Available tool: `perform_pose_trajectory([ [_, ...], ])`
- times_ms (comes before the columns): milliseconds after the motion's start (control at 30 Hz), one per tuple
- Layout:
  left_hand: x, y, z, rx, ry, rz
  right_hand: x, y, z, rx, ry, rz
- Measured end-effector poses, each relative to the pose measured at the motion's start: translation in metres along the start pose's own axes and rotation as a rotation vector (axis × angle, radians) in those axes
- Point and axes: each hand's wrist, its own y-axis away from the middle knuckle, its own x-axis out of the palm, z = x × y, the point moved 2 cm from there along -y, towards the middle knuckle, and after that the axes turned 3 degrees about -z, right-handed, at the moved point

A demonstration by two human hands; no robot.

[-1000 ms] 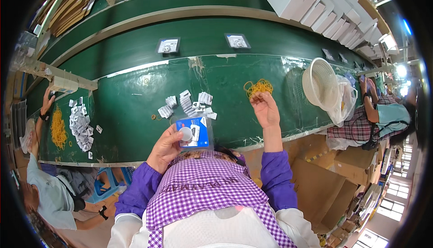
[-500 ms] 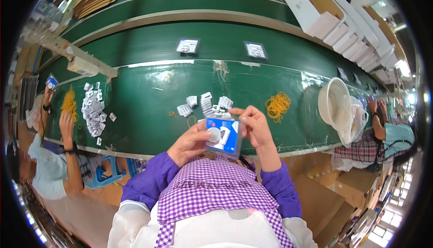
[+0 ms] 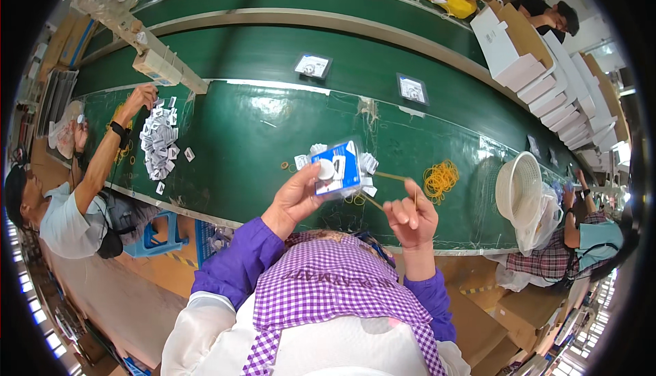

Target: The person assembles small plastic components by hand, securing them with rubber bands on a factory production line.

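My left hand (image 3: 295, 199) grips a flat clear pack with a blue and white card (image 3: 347, 160) and a round white disc in it, thumb on top. Stretched from the pack's right side, a yellow rubber band (image 3: 391, 176) runs to the hooked fingers of my right hand (image 3: 413, 219), which pulls it to the right. The band's hold on the pack is partly hidden. Small white folded papers (image 3: 370, 163) lie on the table behind the pack, mostly covered by it.
A heap of yellow rubber bands (image 3: 441, 180) lies right of my hands, before a white basket (image 3: 517, 191). Two packs (image 3: 313, 66) lie on the green belt (image 3: 253, 48). At left, a co-worker's hand (image 3: 141, 96) reaches over a white pile (image 3: 160, 140). White boxes (image 3: 509, 51) stand far right.
My left hand has moved the pack farther over the table. My right hand has drawn away from it, stretching the rubber band. The left co-worker's arm now reaches forward. The whole view has shifted.
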Motion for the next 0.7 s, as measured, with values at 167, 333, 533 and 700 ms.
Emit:
perform_pose_trajectory([
  [167,0.012,-0.011,0.004,0.144,-0.069,-0.141,0.006,-0.016,-0.005,0.037,0.416,-0.141],
  [333,0.036,0.0,0.007,0.301,-0.689,-0.11,0.006,-0.039,0.009,-0.191,0.943,-0.251],
  [533,-0.023,-0.043,0.009,-0.102,-0.143,-0.122,0.059,-0.029,-0.045,0.101,0.901,0.247],
  [700,0.032,-0.023,-0.033,0.431,-0.02,-0.051,0.05,-0.034,-0.043,-0.081,0.229,-0.196],
])
